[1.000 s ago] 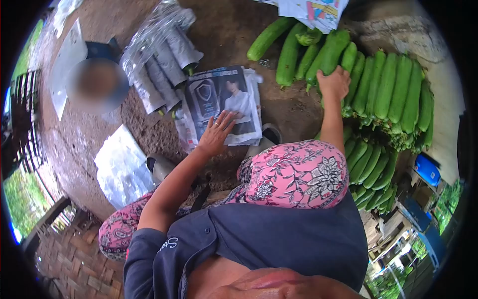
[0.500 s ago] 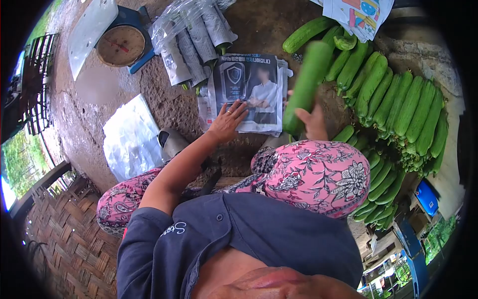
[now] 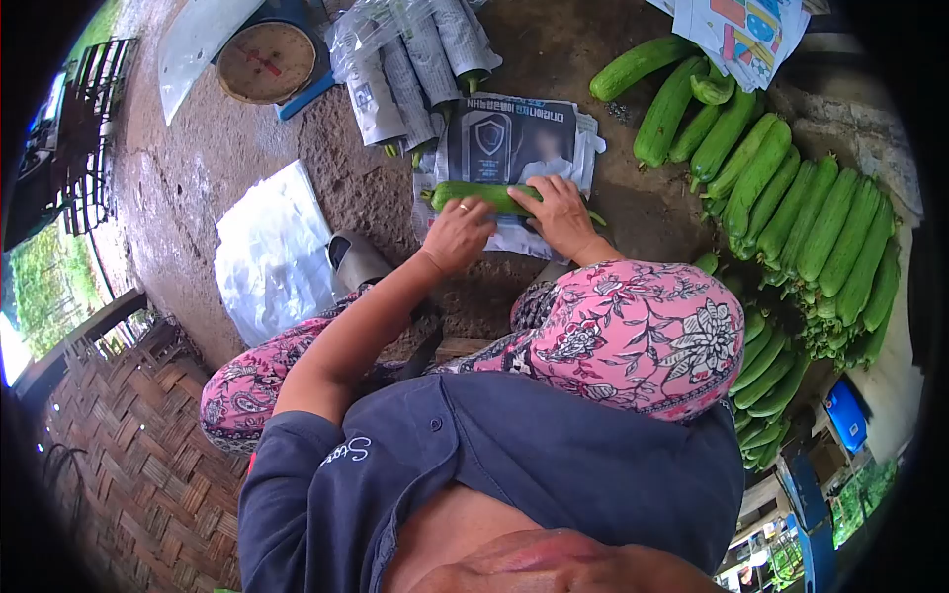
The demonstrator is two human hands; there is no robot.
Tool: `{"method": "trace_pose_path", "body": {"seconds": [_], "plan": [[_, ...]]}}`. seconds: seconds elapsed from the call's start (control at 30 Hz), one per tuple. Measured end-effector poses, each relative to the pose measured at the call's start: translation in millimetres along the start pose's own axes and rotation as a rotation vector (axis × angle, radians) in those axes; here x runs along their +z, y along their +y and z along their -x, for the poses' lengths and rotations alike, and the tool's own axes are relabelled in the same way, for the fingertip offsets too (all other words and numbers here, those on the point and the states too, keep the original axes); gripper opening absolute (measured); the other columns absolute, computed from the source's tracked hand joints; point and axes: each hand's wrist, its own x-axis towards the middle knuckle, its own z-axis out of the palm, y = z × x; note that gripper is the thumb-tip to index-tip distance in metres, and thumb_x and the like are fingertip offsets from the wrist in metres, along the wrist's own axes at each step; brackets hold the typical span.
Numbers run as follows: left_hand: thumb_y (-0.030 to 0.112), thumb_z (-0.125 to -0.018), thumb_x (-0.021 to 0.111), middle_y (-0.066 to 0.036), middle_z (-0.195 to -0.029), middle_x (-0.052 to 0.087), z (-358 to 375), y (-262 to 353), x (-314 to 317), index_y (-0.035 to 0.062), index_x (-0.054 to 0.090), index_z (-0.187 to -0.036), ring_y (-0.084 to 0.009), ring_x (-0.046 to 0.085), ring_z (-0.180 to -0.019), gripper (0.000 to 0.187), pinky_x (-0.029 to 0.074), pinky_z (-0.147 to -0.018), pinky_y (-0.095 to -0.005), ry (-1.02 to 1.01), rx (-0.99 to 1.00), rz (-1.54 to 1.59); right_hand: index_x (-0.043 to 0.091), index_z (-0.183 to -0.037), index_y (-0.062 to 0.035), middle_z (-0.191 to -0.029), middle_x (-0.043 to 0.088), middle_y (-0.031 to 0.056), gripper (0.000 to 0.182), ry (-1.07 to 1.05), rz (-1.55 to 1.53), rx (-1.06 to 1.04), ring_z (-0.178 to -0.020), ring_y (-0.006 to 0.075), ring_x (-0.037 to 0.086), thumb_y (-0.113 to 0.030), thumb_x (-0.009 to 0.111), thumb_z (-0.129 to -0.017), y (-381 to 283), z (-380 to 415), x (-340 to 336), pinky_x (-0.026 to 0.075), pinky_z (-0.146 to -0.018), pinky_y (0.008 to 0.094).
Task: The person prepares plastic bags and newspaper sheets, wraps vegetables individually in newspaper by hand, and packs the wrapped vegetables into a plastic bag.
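Observation:
A long green gourd point(image 3: 506, 198) lies crosswise over the lower part of a printed newspaper stack point(image 3: 565, 117) on the ground. My left hand point(image 3: 460, 232), with a ring on one finger, has its curled fingers on the gourd's left end. My right hand point(image 3: 565, 215) holds the gourd near its right end, thumb on the near side and fingers over the top. Just beyond the newspaper's left side, several newspaper-wrapped rolls point(image 3: 420, 64) lie together, partly under clear plastic, with green tips showing at their ends.
Many unwrapped green gourds point(image 3: 791, 212) lie in rows at the right. Printed sheets point(image 3: 756, 35) are at the top right. A round dial scale point(image 3: 265, 64) stands at the upper left, and clear plastic bags point(image 3: 272, 257) lie left of my foot.
The gourd has gone from upright in my right hand to lying across the newspaper. My left hand has moved from the paper onto the gourd. The view has shifted slightly.

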Motion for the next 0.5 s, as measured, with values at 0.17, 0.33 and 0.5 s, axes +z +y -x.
{"method": "trace_pose_path", "body": {"seconds": [0.17, 0.33, 0.5], "plan": [[0.016, -0.079, 0.063, -0.004, -0.121, 0.056, -13.1, -22.2, 6.8, 0.0121, 0.062, -0.086, -0.0247, 0.049, -0.120, 0.008, 0.035, -0.102, -0.0469, 0.094, -0.099, 0.101, 0.063, -0.112, -0.0145, -0.118, 0.056, 0.0086, 0.042, 0.111, -0.309, -0.114, -0.113, 0.0290, 0.050, -0.020, 0.073, -0.072, 10.1, 10.0, -9.2, 0.039, -0.096, 0.0422], [0.015, -0.081, 0.062, -0.004, -0.107, 0.064, -22.3, -43.8, 18.4, 0.0114, 0.060, -0.089, -0.0251, 0.059, -0.105, 0.009, 0.036, -0.101, -0.0466, 0.071, -0.170, 0.301, 0.064, -0.104, -0.0092, -0.117, 0.056, 0.0096, 0.035, 0.171, -0.199, -0.245, -0.114, 0.0281, 0.051, -0.017, 0.068, -0.071, -11.2, 11.0, -20.7, 0.039, -0.097, 0.0417], [0.019, -0.082, 0.063, -0.005, -0.091, 0.068, -43.5, -51.1, 9.0, 0.0124, 0.062, -0.094, -0.0239, 0.063, -0.094, 0.014, 0.039, -0.097, -0.0465, 0.041, -0.220, 0.206, 0.062, -0.105, -0.0064, -0.116, 0.056, 0.0097, 0.032, 0.121, -0.073, -0.285, -0.115, 0.0265, 0.051, -0.012, 0.061, -0.073, -20.4, 2.9, 11.2, 0.040, -0.096, 0.0388]]}}
